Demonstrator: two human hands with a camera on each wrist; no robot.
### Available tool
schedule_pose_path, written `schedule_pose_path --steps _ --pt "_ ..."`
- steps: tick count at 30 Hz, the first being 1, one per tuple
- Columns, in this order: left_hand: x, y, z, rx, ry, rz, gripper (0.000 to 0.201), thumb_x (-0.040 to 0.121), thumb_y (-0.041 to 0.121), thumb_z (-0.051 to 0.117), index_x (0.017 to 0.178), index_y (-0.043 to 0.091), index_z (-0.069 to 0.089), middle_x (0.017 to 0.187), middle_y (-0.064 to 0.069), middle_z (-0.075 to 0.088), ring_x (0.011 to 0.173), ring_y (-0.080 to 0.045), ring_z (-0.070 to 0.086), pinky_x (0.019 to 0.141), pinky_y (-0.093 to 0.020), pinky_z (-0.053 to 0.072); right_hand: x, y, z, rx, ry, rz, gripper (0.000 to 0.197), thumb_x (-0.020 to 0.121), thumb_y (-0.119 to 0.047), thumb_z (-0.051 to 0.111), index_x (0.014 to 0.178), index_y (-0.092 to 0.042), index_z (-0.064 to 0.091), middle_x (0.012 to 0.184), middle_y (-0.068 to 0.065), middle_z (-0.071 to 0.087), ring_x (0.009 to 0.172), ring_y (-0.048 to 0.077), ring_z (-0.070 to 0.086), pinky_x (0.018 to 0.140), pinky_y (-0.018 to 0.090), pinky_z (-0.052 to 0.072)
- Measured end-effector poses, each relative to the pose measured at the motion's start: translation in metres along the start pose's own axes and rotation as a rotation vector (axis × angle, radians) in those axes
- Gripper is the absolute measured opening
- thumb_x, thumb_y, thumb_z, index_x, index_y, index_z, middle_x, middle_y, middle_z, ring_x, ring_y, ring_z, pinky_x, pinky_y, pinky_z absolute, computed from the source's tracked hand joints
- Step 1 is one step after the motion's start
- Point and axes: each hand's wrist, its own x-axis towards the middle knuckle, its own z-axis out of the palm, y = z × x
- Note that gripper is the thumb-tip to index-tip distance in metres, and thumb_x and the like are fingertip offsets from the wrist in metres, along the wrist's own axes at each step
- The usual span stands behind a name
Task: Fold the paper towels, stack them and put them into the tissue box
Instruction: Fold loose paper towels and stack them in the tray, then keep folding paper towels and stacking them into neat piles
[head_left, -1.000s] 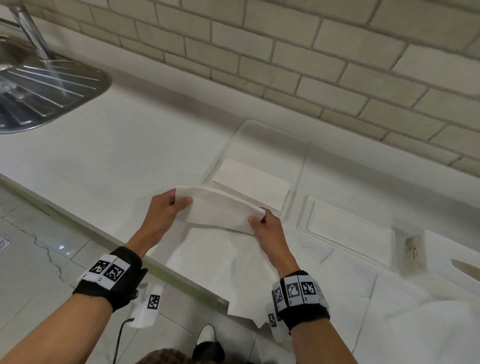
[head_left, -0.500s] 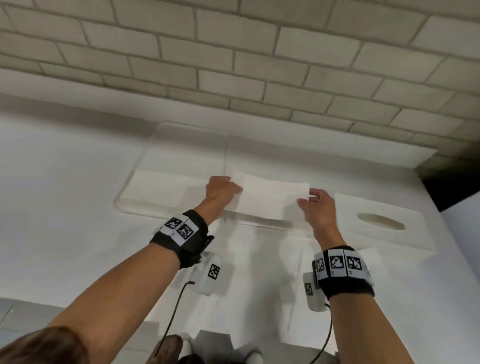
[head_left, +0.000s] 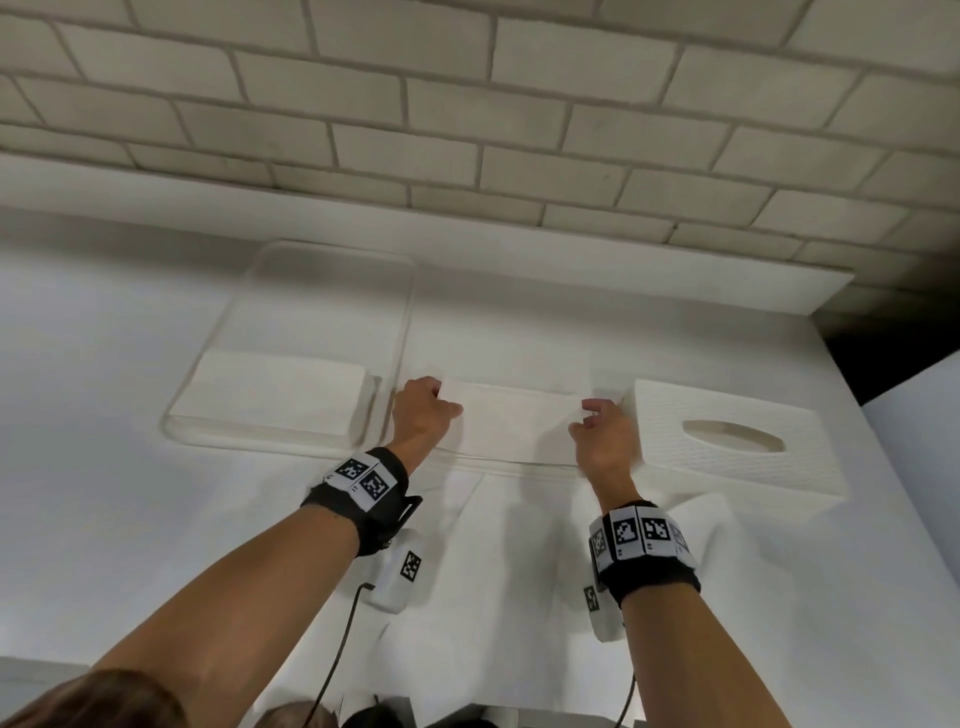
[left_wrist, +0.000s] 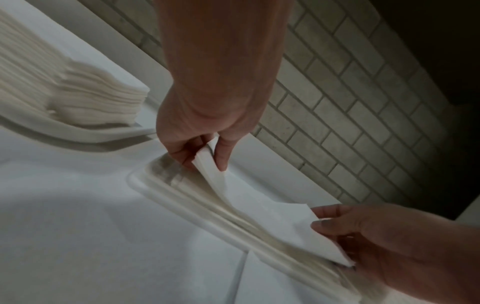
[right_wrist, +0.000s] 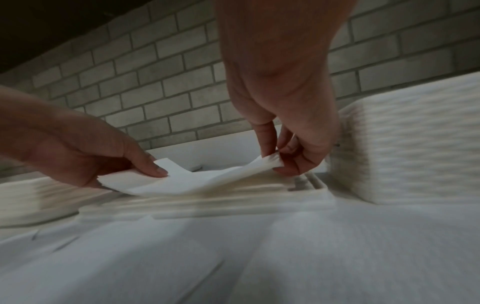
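Note:
A folded white paper towel (head_left: 514, 421) hangs just above the open base of the tissue box (head_left: 498, 464). My left hand (head_left: 423, 413) pinches its left end (left_wrist: 205, 156) between thumb and fingers. My right hand (head_left: 602, 426) pinches its right end (right_wrist: 272, 162). The towel (right_wrist: 187, 183) sags in the middle over the ribbed base (right_wrist: 233, 203). The textured white box lid (head_left: 727, 441) with an oval slot lies just right of my right hand. A stack of folded towels (head_left: 270, 397) sits in a clear tray (head_left: 322, 270) to the left.
Unfolded white paper sheets (head_left: 519, 571) cover the counter in front of the base. A brick wall (head_left: 467, 104) rises behind the counter. The counter's right end (head_left: 831, 322) drops into a dark gap. Cables hang from both wrist cameras.
Both hands have carried the folded towel from the near counter edge to over the box base and lowered it. The head view has swung right, away from the sink.

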Motion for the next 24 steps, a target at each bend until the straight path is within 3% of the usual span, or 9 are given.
schedule_pose_path --steps 4,7,9,12,15,17,19,22,24 --pt "-0.002 -0.005 0.002 0.065 0.025 0.044 0.036 0.078 0.007 0.070 0.065 0.011 0.037 0.061 -0.001 0.037 0.061 -0.020 0.036 0.050 -0.025 0.024 -0.002 0.006 0.006 -0.071 0.004 -0.025 0.036 0.090 -0.001 0.057 0.125 -0.007 0.057 0.100 0.011 0.065 0.096 0.025 0.062 0.078 0.030 0.046" --pt "-0.004 -0.004 0.002 0.065 0.018 0.059 0.017 0.080 0.011 0.072 0.088 0.002 0.060 0.080 -0.010 0.060 0.083 -0.034 0.057 0.060 -0.022 0.032 -0.002 0.009 0.010 -0.071 0.044 -0.045 0.036 0.089 0.002 0.056 0.125 -0.006 0.057 0.108 0.015 0.067 0.099 0.029 0.065 0.080 0.033 0.050" --pt "-0.006 -0.003 0.005 0.096 0.010 0.078 0.035 0.081 0.015 0.073 0.109 -0.002 0.061 0.095 -0.011 0.062 0.100 -0.032 0.062 0.068 -0.021 0.034 -0.001 0.012 0.012 -0.076 0.076 -0.054 0.038 0.088 0.004 0.056 0.124 -0.007 0.058 0.111 0.017 0.065 0.102 0.032 0.064 0.086 0.044 0.054" --pt "-0.011 -0.001 0.006 0.173 0.032 0.128 0.053 0.084 0.017 0.070 0.131 0.003 0.051 0.125 -0.013 0.055 0.119 -0.029 0.052 0.089 -0.027 0.040 -0.005 0.014 0.013 -0.176 0.107 -0.085 0.042 0.088 0.000 0.058 0.129 -0.004 0.055 0.120 0.020 0.059 0.109 0.034 0.059 0.094 0.048 0.050" --pt "-0.018 0.005 -0.007 0.129 0.073 0.220 0.060 0.087 0.016 0.067 0.140 0.007 0.042 0.133 -0.014 0.047 0.119 -0.027 0.049 0.102 -0.036 0.042 -0.022 0.001 0.013 -0.164 0.175 -0.175 0.044 0.089 -0.002 0.059 0.132 -0.001 0.052 0.130 0.021 0.048 0.114 0.037 0.054 0.101 0.048 0.045" --pt "-0.025 0.010 -0.031 -0.030 0.097 0.258 0.052 0.087 0.012 0.067 0.136 0.009 0.048 0.121 -0.010 0.054 0.094 -0.017 0.056 0.090 -0.025 0.047 -0.041 -0.018 0.018 -0.106 0.151 -0.255 0.036 0.090 -0.004 0.059 0.126 -0.002 0.057 0.128 0.018 0.049 0.109 0.034 0.056 0.097 0.040 0.046" --pt "-0.033 0.008 -0.066 -0.202 0.108 0.263 0.042 0.086 0.011 0.068 0.127 0.010 0.057 0.102 -0.004 0.059 0.075 -0.011 0.055 0.073 -0.011 0.046 -0.064 -0.043 0.031 -0.050 0.032 -0.302 0.026 0.090 -0.006 0.060 0.116 -0.004 0.064 0.118 0.014 0.058 0.097 0.027 0.060 0.081 0.024 0.042" --pt "-0.044 -0.013 -0.126 -0.400 0.108 0.190 0.030 0.087 0.010 0.068 0.116 0.009 0.063 0.085 -0.003 0.064 0.071 -0.013 0.059 0.063 -0.019 0.047 -0.103 -0.079 0.069 0.041 -0.256 -0.359 0.018 0.087 -0.009 0.064 0.103 -0.008 0.071 0.097 0.008 0.069 0.084 0.020 0.063 0.066 0.013 0.041" --pt "-0.053 -0.037 -0.162 -0.461 0.136 0.135 0.026 0.088 0.007 0.066 0.113 0.008 0.065 0.084 -0.006 0.066 0.067 -0.013 0.059 0.057 -0.019 0.047 -0.130 -0.096 0.101 0.029 -0.449 -0.407 0.018 0.085 -0.012 0.065 0.102 -0.012 0.072 0.096 0.006 0.072 0.087 0.021 0.066 0.074 0.021 0.050"
